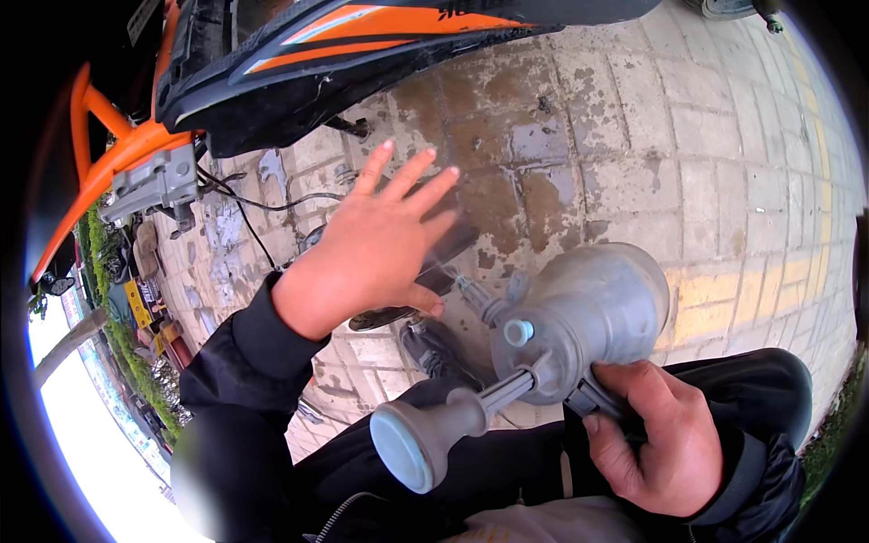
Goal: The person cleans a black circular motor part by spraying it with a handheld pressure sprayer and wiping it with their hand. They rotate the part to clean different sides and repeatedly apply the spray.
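Observation:
My right hand (pixel 658 441) grips the handle of a grey translucent plastic pump sprayer (pixel 604 298). The sprayer is tilted, and its pump knob (pixel 411 441) with a light-blue cap points down and left. From its nozzle (pixel 468 288), a faint spray heads up and left, towards my other hand. That one, my left hand (pixel 377 244), is spread with nothing in it, just left of the nozzle. Behind its fingers is a dark, blurred shape (pixel 461 231), partly hidden; I cannot tell what it is or whether the hand touches it.
An orange and black vehicle body (pixel 353 54) overhangs the upper left, with an orange tube frame (pixel 129 146) and a loose black cable (pixel 299 200). The paving (pixel 699 170) has wet patches. My shoe (pixel 434 353) is below my left hand. Plants and clutter line the left edge.

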`<state>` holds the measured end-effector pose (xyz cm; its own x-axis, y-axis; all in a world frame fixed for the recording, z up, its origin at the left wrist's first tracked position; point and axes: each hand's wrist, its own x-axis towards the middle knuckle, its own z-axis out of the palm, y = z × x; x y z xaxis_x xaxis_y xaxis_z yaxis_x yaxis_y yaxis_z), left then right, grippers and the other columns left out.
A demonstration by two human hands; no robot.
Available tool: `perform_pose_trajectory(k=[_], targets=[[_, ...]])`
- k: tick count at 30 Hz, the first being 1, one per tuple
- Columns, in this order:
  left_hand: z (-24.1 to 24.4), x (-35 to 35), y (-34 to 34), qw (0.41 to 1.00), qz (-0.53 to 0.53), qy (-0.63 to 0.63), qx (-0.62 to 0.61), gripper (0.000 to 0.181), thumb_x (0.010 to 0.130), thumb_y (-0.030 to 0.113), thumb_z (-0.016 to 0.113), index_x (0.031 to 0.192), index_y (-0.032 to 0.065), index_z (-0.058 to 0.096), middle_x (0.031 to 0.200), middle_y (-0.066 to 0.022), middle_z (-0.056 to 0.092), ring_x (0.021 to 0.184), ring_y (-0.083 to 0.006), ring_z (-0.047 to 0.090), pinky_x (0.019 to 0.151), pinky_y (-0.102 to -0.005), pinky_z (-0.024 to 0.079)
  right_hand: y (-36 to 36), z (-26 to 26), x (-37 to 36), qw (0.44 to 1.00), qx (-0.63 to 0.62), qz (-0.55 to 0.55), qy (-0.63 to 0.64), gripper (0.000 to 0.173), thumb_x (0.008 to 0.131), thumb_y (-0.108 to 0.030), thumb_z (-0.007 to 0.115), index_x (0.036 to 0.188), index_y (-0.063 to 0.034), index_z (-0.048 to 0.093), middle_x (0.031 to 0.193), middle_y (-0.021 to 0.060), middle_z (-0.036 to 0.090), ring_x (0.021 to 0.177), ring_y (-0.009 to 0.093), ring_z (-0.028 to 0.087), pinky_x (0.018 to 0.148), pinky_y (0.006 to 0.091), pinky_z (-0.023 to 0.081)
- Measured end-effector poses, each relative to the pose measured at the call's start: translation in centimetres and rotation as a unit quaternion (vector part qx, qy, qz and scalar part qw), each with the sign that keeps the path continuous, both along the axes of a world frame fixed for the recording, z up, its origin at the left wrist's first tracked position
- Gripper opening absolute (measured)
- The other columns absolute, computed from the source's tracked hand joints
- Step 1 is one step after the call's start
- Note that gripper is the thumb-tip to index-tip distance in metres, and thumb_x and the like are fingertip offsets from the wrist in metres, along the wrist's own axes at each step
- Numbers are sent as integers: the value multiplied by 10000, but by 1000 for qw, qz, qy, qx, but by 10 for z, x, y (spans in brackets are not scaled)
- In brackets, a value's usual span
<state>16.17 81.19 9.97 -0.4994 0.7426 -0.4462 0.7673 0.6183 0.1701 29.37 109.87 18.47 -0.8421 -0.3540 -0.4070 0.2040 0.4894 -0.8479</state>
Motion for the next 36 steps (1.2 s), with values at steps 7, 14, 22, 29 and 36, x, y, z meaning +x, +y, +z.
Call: perform_pose_trajectory(k=[7,14,22,29,36], targets=[[28,1,-8,999,26,-36,-29,738,574,514,911,1140,85,712,1479,-145,505,1508,-387,305,1258,-606,123,5,-2,1,1000,5,-7,-1,395,855,14,696,1219,87,563,975,247,679,820,380,708,760,368,560],[-2,2,-3,999,16,-19,-21,772,570,549,903,1186,123,719,1509,-145,489,1509,-384,306,1256,-607,118,5,-4,0,1000,-11,0,13,389,854,10,704,1211,82,567,968,247,675,803,380,702,741,374,560],[27,0,-4,997,28,-49,-56,791,549,570,896,1177,118,734,1541,-157,462,1516,-384,295,1258,-611,110,7,-2,2,1000,-3,-2,11,400,833,5,712,1204,75,578,949,237,667,780,368,696,723,373,560],[-4,0,5,999,21,-11,-25,865,553,581,897,1261,120,712,1592,-174,406,1523,-390,284,1261,-599,110,4,-2,1,1000,-1,1,15,408,833,-3,711,1210,79,579,959,242,666,801,393,696,742,381,562],[29,-11,-39,995,94,6,20,481,780,120,798,1250,88,699,1356,-123,627,1297,-372,553,1148,-495,399,6,-4,-2,1000,1,2,9,405,835,-8,715,1203,86,575,980,248,666,811,391,698,748,376,560]])
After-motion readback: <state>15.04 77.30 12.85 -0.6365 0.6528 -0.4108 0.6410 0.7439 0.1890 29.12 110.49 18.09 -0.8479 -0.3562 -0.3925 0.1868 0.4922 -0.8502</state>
